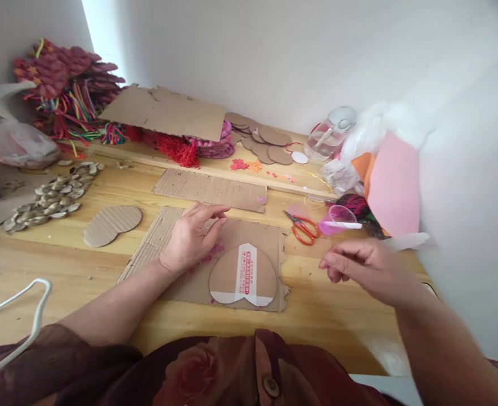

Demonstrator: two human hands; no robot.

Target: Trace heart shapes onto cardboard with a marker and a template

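A heart-shaped cardboard piece with a white strip and red print lies on a larger cardboard sheet, its point away from me. Over that sheet, just beyond the heart's left side, my left hand hovers or rests with thumb and forefinger apart and nothing visible between them. To the right, my right hand is above the wooden table, fingers curled and pinched together. Whatever they may hold is hidden. Orange-handled scissors lie between the hands, a little farther back. A second cardboard heart lies at left.
Beyond the scissors is a pink-tinted plastic cup with a white stick. A cardboard strip, oval cardboard pieces and a lidded jar are farther back. Shells lie left; a white hanger is near my left arm.
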